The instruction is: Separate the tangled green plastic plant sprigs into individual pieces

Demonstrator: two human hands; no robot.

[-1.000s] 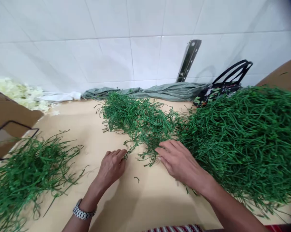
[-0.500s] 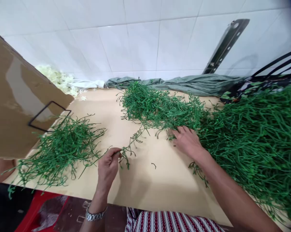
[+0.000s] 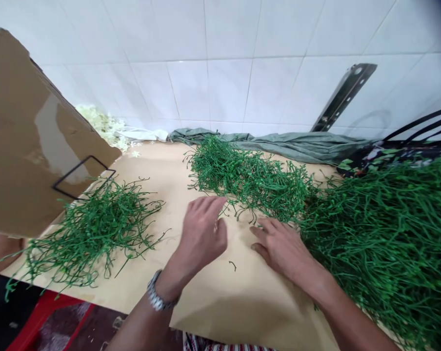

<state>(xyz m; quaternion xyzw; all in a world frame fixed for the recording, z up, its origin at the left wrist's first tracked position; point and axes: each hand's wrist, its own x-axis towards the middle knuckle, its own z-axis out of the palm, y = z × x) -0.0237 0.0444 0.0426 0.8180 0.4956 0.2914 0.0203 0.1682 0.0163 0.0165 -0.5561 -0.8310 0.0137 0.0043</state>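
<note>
My left hand (image 3: 205, 231), with a silver watch on its wrist, hovers over the middle of the table. Its thumb stands apart from the fingers and no stem shows in it. Just beyond its fingertips lies the near edge of the middle pile of green artificial stems (image 3: 248, 170). My right hand (image 3: 284, 246) is palm down with fingers spread, at the near edge of that pile; what lies under its palm is hidden. A smaller pile of green stems (image 3: 99, 226) lies to the left. One short stem piece (image 3: 232, 265) rests between my hands.
A large heap of green stems (image 3: 385, 243) covers the right side. At left, a cardboard box (image 3: 26, 146) leans over the table, with a black wire frame (image 3: 72, 174) beside it. Grey-green cloth (image 3: 290, 146) runs along the tiled wall. Another person's arm (image 3: 1, 253) shows at far left.
My left hand has let go of the green sprig it held and moved right and away from me, toward the middle pile. My right hand has shifted slightly back from the pile. The view has tilted up.
</note>
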